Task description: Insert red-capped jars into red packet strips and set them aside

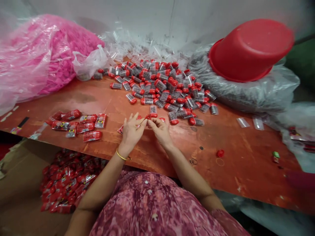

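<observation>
Over the table's front edge, my left hand (pixel 133 130) and my right hand (pixel 159 129) meet at the fingertips, both in a pinch. Between them is a thin red piece that looks like a printed plastic wrapper (pixel 139 118), largely covered by my fingers. Another bit of red printed wrapping (pixel 120 129) shows beside my left wrist. Just beyond my fingertips lies a clear bottle with a red cap (pixel 153 111) and dark contents. A large heap of similar red-capped bottles (pixel 159 86) spreads behind it. Several red wrapped packets (pixel 85 127) lie left of my left hand.
A box (pixel 22 173) below the table's left edge holds many red packets (pixel 71 180). Pink-filled bags (pixel 49 55) stand back left. A red tub (pixel 253 49) rests upside down on a grey bag (pixel 236 93). A loose red cap (pixel 220 153) lies right.
</observation>
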`<state>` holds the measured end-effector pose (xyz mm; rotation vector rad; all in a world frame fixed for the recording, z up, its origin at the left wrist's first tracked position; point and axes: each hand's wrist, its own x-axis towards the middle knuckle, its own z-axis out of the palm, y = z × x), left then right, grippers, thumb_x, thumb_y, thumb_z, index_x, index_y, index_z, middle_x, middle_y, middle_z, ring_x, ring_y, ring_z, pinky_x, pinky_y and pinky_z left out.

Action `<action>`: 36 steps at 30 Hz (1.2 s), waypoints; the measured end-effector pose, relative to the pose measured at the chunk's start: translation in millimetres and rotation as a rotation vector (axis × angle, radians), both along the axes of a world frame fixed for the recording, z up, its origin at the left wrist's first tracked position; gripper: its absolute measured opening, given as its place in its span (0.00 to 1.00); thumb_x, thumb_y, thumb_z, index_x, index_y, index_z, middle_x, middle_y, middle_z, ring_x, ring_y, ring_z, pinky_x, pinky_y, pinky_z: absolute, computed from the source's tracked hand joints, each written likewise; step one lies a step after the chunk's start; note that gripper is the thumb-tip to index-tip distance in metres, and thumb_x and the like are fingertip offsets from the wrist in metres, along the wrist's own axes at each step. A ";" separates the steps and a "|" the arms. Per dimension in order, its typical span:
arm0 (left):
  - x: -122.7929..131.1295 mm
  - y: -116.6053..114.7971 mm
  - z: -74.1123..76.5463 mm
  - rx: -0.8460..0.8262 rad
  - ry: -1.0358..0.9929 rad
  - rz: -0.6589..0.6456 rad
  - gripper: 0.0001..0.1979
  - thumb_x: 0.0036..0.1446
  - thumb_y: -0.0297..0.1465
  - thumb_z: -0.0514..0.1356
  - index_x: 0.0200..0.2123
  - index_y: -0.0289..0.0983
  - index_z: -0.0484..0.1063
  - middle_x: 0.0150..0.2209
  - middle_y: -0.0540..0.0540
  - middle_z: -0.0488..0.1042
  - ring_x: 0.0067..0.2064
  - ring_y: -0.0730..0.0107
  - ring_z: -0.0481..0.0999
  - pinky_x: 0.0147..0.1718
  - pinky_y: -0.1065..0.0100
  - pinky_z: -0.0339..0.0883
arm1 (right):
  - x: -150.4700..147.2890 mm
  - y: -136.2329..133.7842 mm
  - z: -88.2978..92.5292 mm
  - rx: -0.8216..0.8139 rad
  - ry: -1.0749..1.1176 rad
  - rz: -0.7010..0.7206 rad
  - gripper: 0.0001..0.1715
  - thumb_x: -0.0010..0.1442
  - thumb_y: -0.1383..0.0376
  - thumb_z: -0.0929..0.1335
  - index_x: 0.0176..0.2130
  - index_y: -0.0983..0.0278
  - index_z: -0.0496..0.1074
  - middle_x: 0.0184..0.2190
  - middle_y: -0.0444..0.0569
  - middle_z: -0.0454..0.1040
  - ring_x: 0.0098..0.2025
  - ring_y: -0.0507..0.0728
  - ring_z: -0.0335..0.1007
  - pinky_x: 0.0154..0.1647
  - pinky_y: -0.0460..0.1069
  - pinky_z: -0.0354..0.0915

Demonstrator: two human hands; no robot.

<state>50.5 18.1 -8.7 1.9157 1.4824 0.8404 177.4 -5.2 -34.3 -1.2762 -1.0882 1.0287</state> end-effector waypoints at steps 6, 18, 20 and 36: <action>-4.2 -12.1 -0.1 -0.274 -0.448 0.131 0.11 0.45 0.39 0.65 0.30 0.39 0.79 0.32 0.45 0.79 0.43 0.58 0.76 0.44 0.65 0.66 | -7.2 -4.1 0.6 0.021 0.160 -0.148 0.15 0.51 0.54 0.68 0.24 0.63 0.65 0.22 0.39 0.66 0.26 0.49 0.62 0.32 0.45 0.62; 12.3 -32.2 -11.2 -0.926 -0.965 0.182 0.21 0.39 0.47 0.67 0.31 0.37 0.74 0.27 0.49 0.75 0.28 0.72 0.74 0.26 0.72 0.66 | -8.7 -19.0 -8.2 0.062 -0.040 -0.162 0.16 0.58 0.56 0.63 0.25 0.62 0.69 0.23 0.43 0.69 0.26 0.51 0.63 0.31 0.47 0.62; 9.5 -35.4 -11.9 -0.904 -0.861 0.170 0.21 0.39 0.48 0.66 0.30 0.36 0.75 0.29 0.46 0.77 0.30 0.70 0.75 0.24 0.73 0.65 | -1.7 -19.3 -4.5 0.104 -0.128 -0.157 0.16 0.59 0.57 0.63 0.26 0.62 0.72 0.26 0.44 0.71 0.30 0.52 0.65 0.35 0.48 0.64; 15.9 -31.0 -17.7 -0.481 -0.884 0.274 0.14 0.34 0.39 0.69 0.19 0.34 0.74 0.20 0.51 0.73 0.24 0.75 0.68 0.28 0.71 0.63 | -10.5 -28.2 -5.7 -0.034 0.081 -0.039 0.13 0.53 0.57 0.66 0.26 0.64 0.71 0.22 0.42 0.71 0.25 0.50 0.64 0.30 0.46 0.62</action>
